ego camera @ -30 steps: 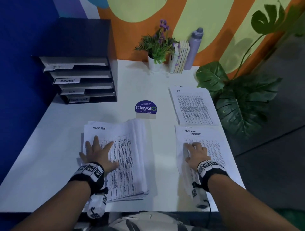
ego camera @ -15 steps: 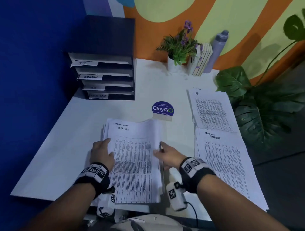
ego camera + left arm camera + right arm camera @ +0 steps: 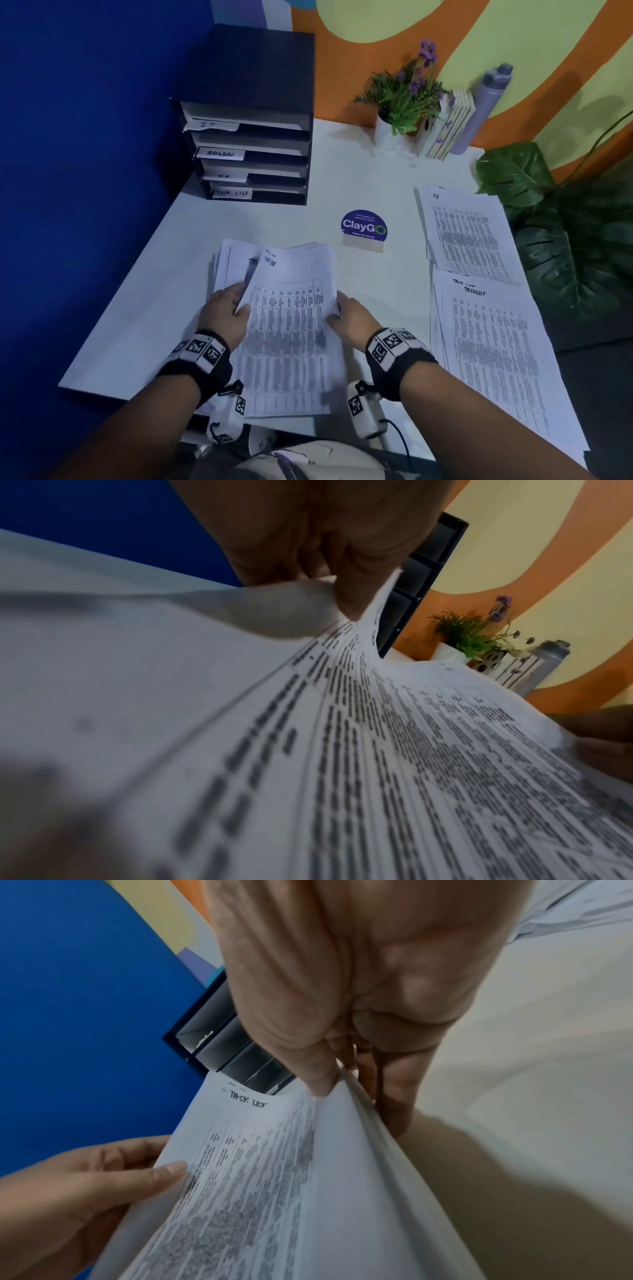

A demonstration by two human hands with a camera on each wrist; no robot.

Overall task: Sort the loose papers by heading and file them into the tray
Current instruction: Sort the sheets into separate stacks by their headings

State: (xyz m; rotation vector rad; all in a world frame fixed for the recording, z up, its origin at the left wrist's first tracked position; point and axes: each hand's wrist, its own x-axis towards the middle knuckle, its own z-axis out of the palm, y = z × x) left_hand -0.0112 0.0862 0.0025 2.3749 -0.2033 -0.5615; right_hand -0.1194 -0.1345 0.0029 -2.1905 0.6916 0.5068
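Observation:
A thick stack of printed sheets (image 3: 291, 329) headed "TASK LIST" lies near the table's front edge. My left hand (image 3: 227, 311) pinches the left edge of its upper sheets (image 3: 342, 696), thumb on top. My right hand (image 3: 347, 317) grips the right edge of the same stack (image 3: 274, 1177), thumb over and fingers under, and lifts it. More sheets (image 3: 233, 263) stay flat beneath at the left. The dark filing tray (image 3: 253, 113) stands at the back left, its slots labelled IT, ADMIN, HR and TASK LIST.
Two sorted piles lie at the right: one headed "HR" (image 3: 462, 233), one headed "TASK LIST" (image 3: 493, 349). A ClayGo sign (image 3: 364, 228) stands mid-table. A potted plant (image 3: 400, 99), books (image 3: 445, 130) and a bottle (image 3: 486, 106) line the back wall; big leaves (image 3: 565, 233) overhang the right edge.
My right hand left the right-hand pile and came over to the left stack. Both hands now hold the stack's sides and its upper sheets are raised and tilted.

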